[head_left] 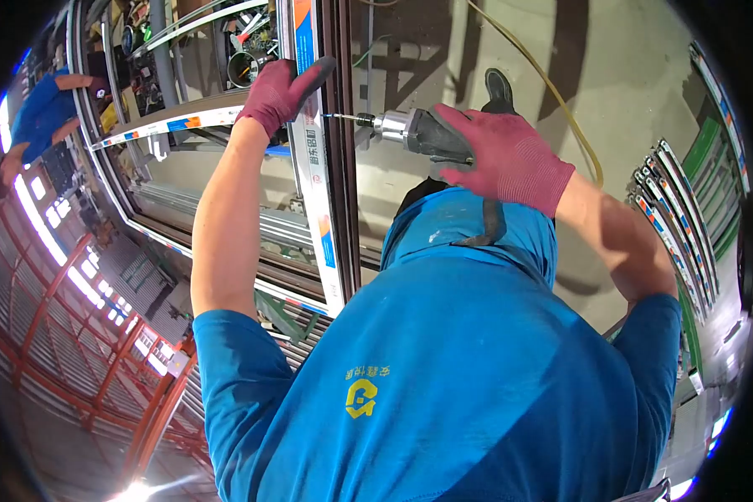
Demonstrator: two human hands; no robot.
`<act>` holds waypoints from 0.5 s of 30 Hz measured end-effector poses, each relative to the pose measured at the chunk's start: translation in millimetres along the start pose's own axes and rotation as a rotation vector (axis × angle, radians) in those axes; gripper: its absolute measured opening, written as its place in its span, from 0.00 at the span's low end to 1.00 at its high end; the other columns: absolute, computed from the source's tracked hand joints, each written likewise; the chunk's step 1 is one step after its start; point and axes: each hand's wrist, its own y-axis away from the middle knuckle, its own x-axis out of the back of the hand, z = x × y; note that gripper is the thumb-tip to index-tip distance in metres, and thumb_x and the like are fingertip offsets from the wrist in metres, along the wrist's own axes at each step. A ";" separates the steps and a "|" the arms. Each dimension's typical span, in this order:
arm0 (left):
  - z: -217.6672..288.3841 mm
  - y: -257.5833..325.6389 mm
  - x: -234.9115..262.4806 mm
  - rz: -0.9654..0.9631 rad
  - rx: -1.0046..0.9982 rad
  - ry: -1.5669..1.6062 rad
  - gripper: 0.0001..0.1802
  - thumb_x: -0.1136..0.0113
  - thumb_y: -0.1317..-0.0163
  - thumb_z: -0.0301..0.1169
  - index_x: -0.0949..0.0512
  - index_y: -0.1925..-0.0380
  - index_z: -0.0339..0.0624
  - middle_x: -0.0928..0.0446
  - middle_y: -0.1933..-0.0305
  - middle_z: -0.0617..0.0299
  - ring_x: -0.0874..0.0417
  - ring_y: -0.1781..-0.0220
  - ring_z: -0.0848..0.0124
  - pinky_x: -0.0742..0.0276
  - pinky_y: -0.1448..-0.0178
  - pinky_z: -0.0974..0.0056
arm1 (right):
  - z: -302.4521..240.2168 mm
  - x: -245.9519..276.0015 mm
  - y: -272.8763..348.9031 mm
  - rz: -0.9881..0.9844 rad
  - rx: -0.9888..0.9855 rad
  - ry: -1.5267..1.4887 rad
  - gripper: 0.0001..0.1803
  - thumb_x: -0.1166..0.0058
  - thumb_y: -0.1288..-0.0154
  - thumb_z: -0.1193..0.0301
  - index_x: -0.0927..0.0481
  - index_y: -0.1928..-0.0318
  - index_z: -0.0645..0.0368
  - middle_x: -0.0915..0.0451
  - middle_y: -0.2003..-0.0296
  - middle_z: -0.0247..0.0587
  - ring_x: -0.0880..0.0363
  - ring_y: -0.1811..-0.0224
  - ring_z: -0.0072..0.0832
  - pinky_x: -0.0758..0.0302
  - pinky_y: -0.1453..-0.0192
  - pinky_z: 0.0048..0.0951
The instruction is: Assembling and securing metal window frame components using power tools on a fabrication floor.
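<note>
My left hand [274, 99], in a maroon glove with dark fingertips, grips the near bar of a large aluminium frame [320, 197]. Its thumb stretches across the bar, while part of the fingers is hidden. In a matching glove, my right hand [510, 159] is closed around a black and silver power drill [422, 134]. The drill lies level and points left, its thin bit [340, 117] reaching the dark side of the bar close to my left thumb. Whether the tip has entered the metal cannot be made out. Printed film strips cover the bar's top face.
Loose tools and hardware [247, 63] show through the frame's openings. A yellowish hose [552, 79] runs over the floor. Several film-covered profiles [678, 226] lean on a green rack [711, 176] at right. Another person in blue [38, 117] is at the far left.
</note>
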 end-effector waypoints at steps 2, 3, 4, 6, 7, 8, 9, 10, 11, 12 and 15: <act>-1.8 1.7 -1.6 0.047 -0.042 -0.022 0.38 0.40 0.30 0.64 0.16 0.62 0.30 0.17 0.67 0.40 0.18 0.61 0.42 0.24 0.47 0.47 | -8.1 -1.3 6.3 0.000 -0.031 0.015 0.49 0.34 0.36 0.46 0.38 0.20 0.50 0.21 0.36 0.60 0.17 0.40 0.55 0.20 0.35 0.49; 1.1 1.6 0.8 -0.004 0.008 0.003 0.38 0.41 0.30 0.64 0.17 0.61 0.30 0.17 0.67 0.39 0.18 0.60 0.42 0.24 0.47 0.47 | -10.4 -2.1 8.2 -0.022 -0.048 0.001 0.49 0.34 0.36 0.46 0.39 0.20 0.49 0.21 0.36 0.60 0.17 0.40 0.55 0.21 0.35 0.49; 4.2 2.0 2.4 -0.056 0.057 0.029 0.39 0.41 0.29 0.64 0.17 0.60 0.30 0.17 0.66 0.39 0.18 0.60 0.43 0.24 0.47 0.47 | -12.5 -3.2 10.4 -0.044 -0.066 -0.013 0.50 0.34 0.36 0.45 0.39 0.20 0.49 0.21 0.37 0.61 0.18 0.40 0.55 0.21 0.35 0.50; 11.3 6.9 3.3 0.006 0.010 0.021 0.45 0.43 0.33 0.70 0.15 0.64 0.29 0.17 0.66 0.36 0.16 0.58 0.40 0.22 0.47 0.46 | -18.4 -8.3 15.0 -0.039 -0.082 -0.012 0.50 0.34 0.36 0.45 0.39 0.20 0.49 0.21 0.38 0.60 0.17 0.41 0.55 0.21 0.36 0.50; 12.8 8.6 2.8 0.069 -0.038 0.012 0.50 0.46 0.37 0.76 0.14 0.67 0.28 0.16 0.66 0.33 0.14 0.57 0.37 0.20 0.46 0.45 | -20.7 -10.0 16.2 -0.032 -0.098 -0.011 0.50 0.34 0.36 0.45 0.39 0.20 0.48 0.20 0.39 0.60 0.16 0.43 0.55 0.21 0.37 0.50; 8.1 6.7 -1.4 0.067 -0.037 0.016 0.50 0.46 0.37 0.76 0.14 0.67 0.28 0.16 0.66 0.33 0.14 0.57 0.37 0.20 0.46 0.45 | -21.9 -9.0 16.9 -0.036 -0.099 -0.009 0.50 0.34 0.36 0.45 0.39 0.20 0.48 0.20 0.39 0.60 0.16 0.43 0.55 0.21 0.37 0.50; 2.0 3.4 -3.9 0.037 -0.039 0.050 0.51 0.46 0.37 0.77 0.14 0.68 0.28 0.16 0.66 0.33 0.14 0.56 0.37 0.20 0.46 0.45 | -23.7 -7.0 15.4 -0.063 -0.109 -0.020 0.50 0.34 0.36 0.45 0.40 0.19 0.48 0.20 0.39 0.59 0.16 0.43 0.54 0.21 0.37 0.50; -4.6 0.5 -7.1 0.006 -0.042 0.085 0.51 0.46 0.38 0.77 0.14 0.68 0.28 0.16 0.66 0.33 0.14 0.56 0.37 0.20 0.46 0.45 | -24.8 -6.5 14.0 -0.093 -0.120 -0.029 0.50 0.34 0.35 0.45 0.40 0.19 0.47 0.20 0.39 0.58 0.16 0.43 0.53 0.21 0.37 0.50; -11.6 -1.7 -10.9 0.003 -0.039 0.090 0.51 0.46 0.38 0.77 0.14 0.68 0.28 0.16 0.66 0.33 0.14 0.56 0.37 0.20 0.46 0.45 | -23.1 -8.5 10.8 -0.099 -0.121 -0.028 0.50 0.34 0.35 0.45 0.40 0.19 0.47 0.20 0.39 0.58 0.16 0.43 0.53 0.21 0.37 0.50; -8.7 -2.8 -7.2 0.046 -0.032 0.041 0.51 0.46 0.38 0.77 0.15 0.68 0.28 0.17 0.66 0.32 0.14 0.56 0.37 0.20 0.46 0.45 | -19.2 -8.7 9.6 -0.064 -0.101 0.006 0.49 0.34 0.35 0.45 0.40 0.19 0.47 0.20 0.39 0.57 0.16 0.43 0.53 0.20 0.38 0.50; -4.7 -2.6 -1.6 0.044 -0.026 0.032 0.53 0.46 0.38 0.78 0.15 0.68 0.26 0.17 0.65 0.32 0.14 0.56 0.36 0.20 0.46 0.45 | -6.3 -4.9 4.9 0.007 -0.032 0.060 0.49 0.34 0.35 0.45 0.39 0.19 0.47 0.21 0.38 0.55 0.15 0.44 0.52 0.20 0.39 0.50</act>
